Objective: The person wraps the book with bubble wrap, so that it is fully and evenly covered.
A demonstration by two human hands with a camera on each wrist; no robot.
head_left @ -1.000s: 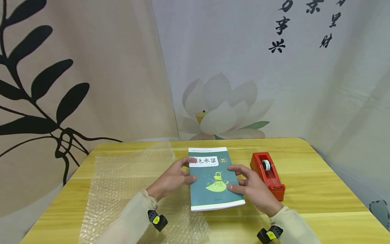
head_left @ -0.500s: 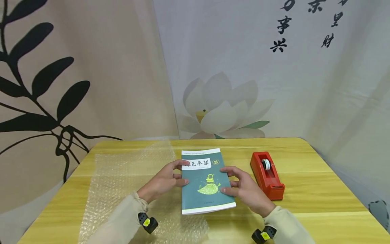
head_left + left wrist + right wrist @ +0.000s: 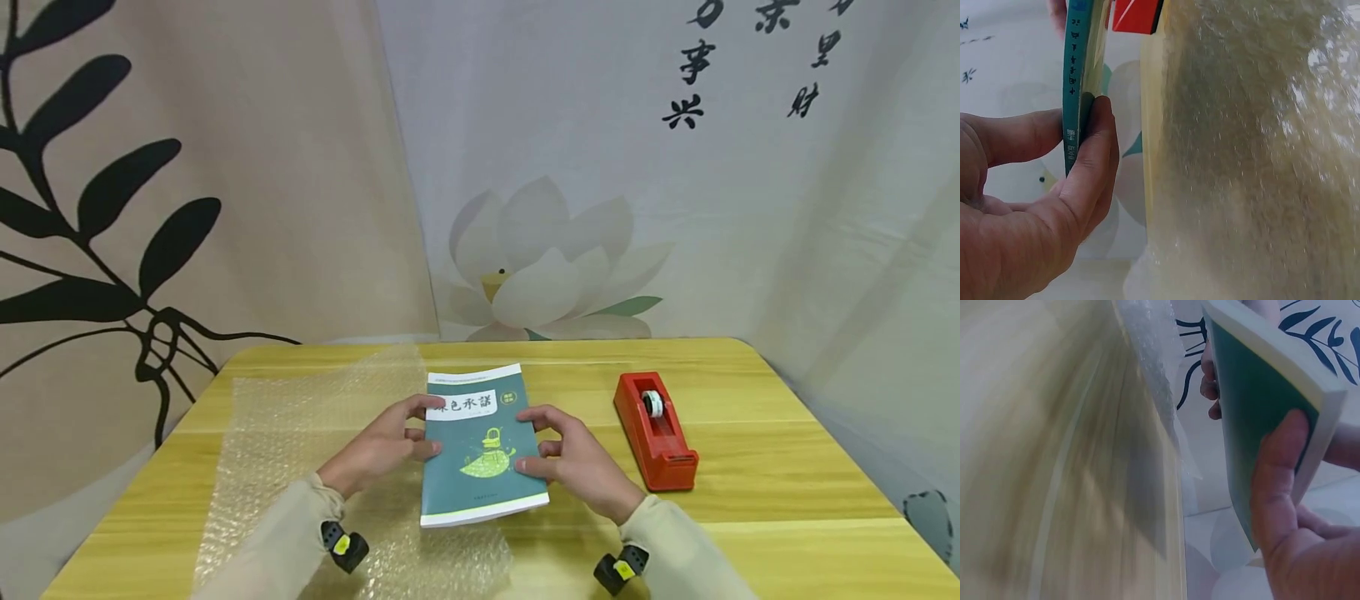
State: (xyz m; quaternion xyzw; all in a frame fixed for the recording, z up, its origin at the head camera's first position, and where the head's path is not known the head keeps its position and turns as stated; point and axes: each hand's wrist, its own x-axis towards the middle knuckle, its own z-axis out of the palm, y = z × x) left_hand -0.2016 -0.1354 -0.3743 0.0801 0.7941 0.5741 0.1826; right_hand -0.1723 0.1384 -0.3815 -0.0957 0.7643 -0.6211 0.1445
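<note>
A pale cloth backdrop fills the upper frame, printed with black leaves at left, a lotus at centre and characters upper right. Below spans a wood-grain table, bubble wrap spread lower left. Held above the table at lower centre, the book is pinched by the left hand and right hand, one per side edge. Right of centre sits a red dispenser with tape.

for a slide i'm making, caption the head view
Left hand and right hand hold a teal book above a table with bubble wrap and a red tape dispenser.
</note>
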